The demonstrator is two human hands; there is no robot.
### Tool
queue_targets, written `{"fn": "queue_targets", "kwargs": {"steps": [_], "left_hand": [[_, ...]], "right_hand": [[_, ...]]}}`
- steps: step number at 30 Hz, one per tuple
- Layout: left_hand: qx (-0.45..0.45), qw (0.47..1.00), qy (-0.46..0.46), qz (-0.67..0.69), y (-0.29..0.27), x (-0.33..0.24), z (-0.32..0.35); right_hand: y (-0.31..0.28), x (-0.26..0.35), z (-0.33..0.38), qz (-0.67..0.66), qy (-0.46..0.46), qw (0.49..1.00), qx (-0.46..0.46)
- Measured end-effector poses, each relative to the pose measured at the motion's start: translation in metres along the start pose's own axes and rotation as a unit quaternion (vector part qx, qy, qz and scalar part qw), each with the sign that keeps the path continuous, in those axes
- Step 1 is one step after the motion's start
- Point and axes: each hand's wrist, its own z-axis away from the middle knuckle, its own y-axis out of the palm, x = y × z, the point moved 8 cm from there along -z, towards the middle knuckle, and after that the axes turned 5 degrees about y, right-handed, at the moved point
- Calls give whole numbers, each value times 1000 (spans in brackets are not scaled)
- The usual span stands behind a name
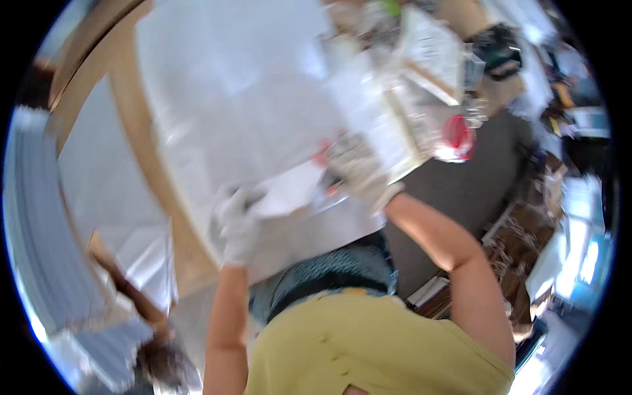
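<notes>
The picture is blurred by motion. Both my hands wear white gloves. My left hand (pixel 238 224) grips the lower left edge of a white sheet (pixel 289 189) that lies on a large white-covered table (pixel 230 85). My right hand (pixel 355 170) is closed at the sheet's right end, and something reddish shows between its fingers; I cannot make out what it is. My forearms rise from the lower edge above a yellow-green shirt (pixel 368 349).
The table has a light wooden rim (pixel 141 151). A stack of papers and clear packets (pixel 421 79) lies at its far right, with a red round object (pixel 457 135) beside it. Dark floor (pixel 454 191) and cluttered shelves sit to the right.
</notes>
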Motion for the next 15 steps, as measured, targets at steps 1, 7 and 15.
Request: {"fn": "queue_targets", "kwargs": {"steps": [1, 7, 15], "left_hand": [[14, 1000, 16, 16, -2, -16, 2], [139, 986, 48, -82, 19, -21, 17], [55, 987, 118, -98, -8, -38, 25]], "right_hand": [[9, -2, 5, 4, -47, 998, -35], [5, 18, -3, -48, -87, 993, -60], [2, 73, -11, -139, -162, 965, -150]]}}
